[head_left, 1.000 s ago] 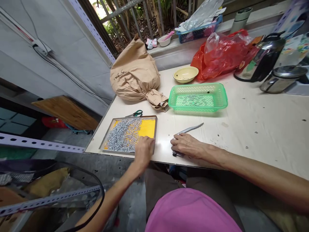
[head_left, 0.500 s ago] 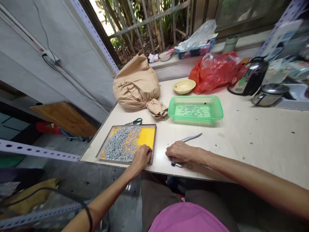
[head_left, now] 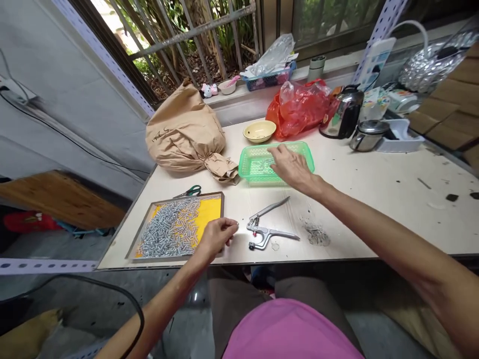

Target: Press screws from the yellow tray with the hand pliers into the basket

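Observation:
My left hand hovers at the right edge of a framed yellow tray heaped with small silver metal pieces. Its fingertips are pinched on a tiny silver piece. My right hand reaches forward over the green plastic basket, fingers spread, holding nothing. Metal hand pliers lie free on the table between my hands. More silver pieces lie in the basket.
A tied brown paper sack stands behind the tray, with green-handled scissors beside it. A yellow bowl, red plastic bag, kettle and steel pot sit at the back. Grey debris lies right of the pliers.
My right hand let go of the pliers and moved forward to the green basket. My left hand lifted off the tray with a pinched piece. The view swung right.

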`<state>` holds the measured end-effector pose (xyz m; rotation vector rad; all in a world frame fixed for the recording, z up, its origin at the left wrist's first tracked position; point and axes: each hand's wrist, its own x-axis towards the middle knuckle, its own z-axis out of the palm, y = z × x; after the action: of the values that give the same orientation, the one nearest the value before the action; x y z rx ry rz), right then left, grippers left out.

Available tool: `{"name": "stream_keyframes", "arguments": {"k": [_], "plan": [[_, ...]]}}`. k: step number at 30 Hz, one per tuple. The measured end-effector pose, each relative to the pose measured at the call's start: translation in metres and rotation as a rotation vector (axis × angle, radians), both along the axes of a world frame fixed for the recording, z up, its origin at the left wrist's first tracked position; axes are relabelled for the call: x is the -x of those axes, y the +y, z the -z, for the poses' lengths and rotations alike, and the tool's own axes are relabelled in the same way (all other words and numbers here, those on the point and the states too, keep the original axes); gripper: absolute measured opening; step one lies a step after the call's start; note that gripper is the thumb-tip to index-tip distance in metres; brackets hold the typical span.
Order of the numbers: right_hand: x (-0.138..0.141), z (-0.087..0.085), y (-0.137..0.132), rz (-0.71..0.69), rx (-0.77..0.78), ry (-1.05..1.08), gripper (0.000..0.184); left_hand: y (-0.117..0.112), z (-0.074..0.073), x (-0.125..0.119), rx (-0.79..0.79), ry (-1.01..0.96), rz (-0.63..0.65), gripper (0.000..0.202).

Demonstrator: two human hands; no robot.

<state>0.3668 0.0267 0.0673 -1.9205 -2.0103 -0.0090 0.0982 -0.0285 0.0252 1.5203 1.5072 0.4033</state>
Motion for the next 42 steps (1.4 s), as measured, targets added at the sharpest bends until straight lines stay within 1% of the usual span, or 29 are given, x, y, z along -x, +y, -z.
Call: {"name": "stream_keyframes", "arguments": {"k": [1,2,3,5,7,8,10,14,17,22,26,28,30,31,33,34,35,36,38,42], "plan": [[-0.002,0.003,-0.012,-0.053,0.051,-0.002,0.033,-0.002,0.003,-0.010,0.067,-0.044,-0.001,0.018],[-0.001,0.009,-0.027,-0.137,0.112,0.009,0.030,-0.003,0.007,-0.017,0.128,-0.074,-0.002,0.017],[0.000,0.015,-0.044,-0.223,0.187,0.021,0.027,-0.004,0.011,-0.023,0.179,-0.089,-0.005,0.017],[0.006,0.030,-0.078,-0.335,0.316,0.011,0.024,-0.004,0.018,-0.030,0.255,-0.092,-0.015,0.021],[0.012,0.042,-0.106,-0.373,0.400,-0.020,0.025,-0.004,0.024,-0.031,0.332,-0.087,-0.013,0.027],[0.014,0.048,-0.115,-0.377,0.429,-0.037,0.024,-0.004,0.026,-0.031,0.370,-0.090,-0.008,0.030],[0.018,0.056,-0.125,-0.353,0.473,-0.070,0.019,-0.004,0.030,-0.031,0.436,-0.097,0.004,0.033],[0.019,0.070,-0.125,-0.287,0.485,-0.105,0.020,-0.005,0.033,-0.033,0.481,-0.071,0.009,0.035],[0.020,0.075,-0.124,-0.284,0.463,-0.097,0.020,-0.003,0.034,-0.033,0.481,-0.036,0.027,0.035],[0.021,0.077,-0.129,-0.285,0.447,-0.074,0.019,0.003,0.032,-0.034,0.520,0.058,0.053,0.035],[0.021,0.077,-0.133,-0.273,0.436,-0.061,0.021,0.007,0.029,-0.036,0.542,0.106,0.107,0.034],[0.019,0.076,-0.132,-0.278,0.436,-0.047,0.020,0.008,0.028,-0.036,0.552,0.115,0.125,0.032],[0.015,0.076,-0.127,-0.289,0.404,-0.027,0.017,0.009,0.029,-0.036,0.557,0.120,0.134,0.033],[0.012,0.076,-0.123,-0.291,0.371,-0.020,0.023,0.009,0.030,-0.035,0.557,0.120,0.138,0.033],[0.005,0.079,-0.111,-0.293,0.306,-0.018,0.054,0.009,0.031,-0.034,0.559,0.121,0.142,0.034],[0.002,0.081,-0.105,-0.299,0.292,-0.023,0.070,0.009,0.031,-0.034,0.560,0.118,0.144,0.035],[0.000,0.082,-0.099,-0.311,0.295,-0.031,0.082,0.009,0.031,-0.034,0.563,0.113,0.144,0.035],[-0.001,0.083,-0.093,-0.329,0.308,-0.040,0.088,0.009,0.031,-0.034,0.566,0.106,0.140,0.035],[-0.001,0.084,-0.084,-0.365,0.332,-0.066,0.089,0.008,0.030,-0.036,0.569,0.091,0.130,0.033],[0.004,0.079,-0.081,-0.381,0.324,-0.102,0.073,0.008,0.028,-0.038,0.567,0.085,0.119,0.031]]}}
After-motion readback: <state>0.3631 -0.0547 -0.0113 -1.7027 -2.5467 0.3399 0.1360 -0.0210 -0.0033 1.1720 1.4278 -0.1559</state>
